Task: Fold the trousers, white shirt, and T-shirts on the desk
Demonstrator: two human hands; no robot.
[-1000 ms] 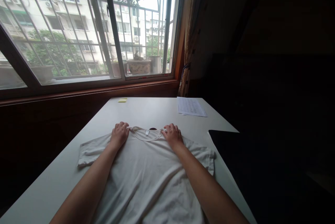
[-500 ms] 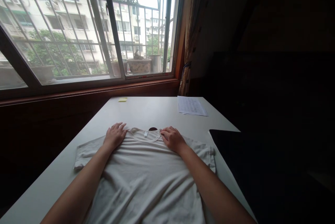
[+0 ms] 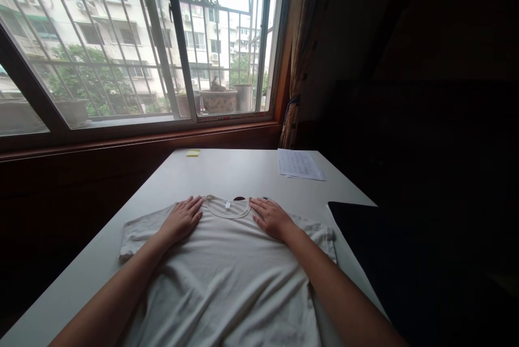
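A white T-shirt [image 3: 231,271] lies spread on the table with its neckline at the far end and a small label inside the collar. Creases run across its chest and lower body. My left hand [image 3: 182,218] rests flat on the shoulder left of the collar, fingers stretched out. On the opposite shoulder, my right hand [image 3: 271,218] lies with its fingers extended beside the collar. Both sleeves stick out past my forearms. A dark round object [image 3: 239,198] shows partly behind the collar, mostly hidden by the shirt.
The white table [image 3: 231,166] carries printed papers [image 3: 300,164] at the far right and a yellow sticky note [image 3: 193,153] at the far left. A black cloth or sheet [image 3: 365,228] covers the right edge. Beyond stand a barred window [image 3: 219,55] and a tied curtain [image 3: 292,109].
My fingers have flattened onto the shirt's shoulders; the right hand was pinching near the collar before. The left hand has shifted slightly right. The whole view has moved a little.
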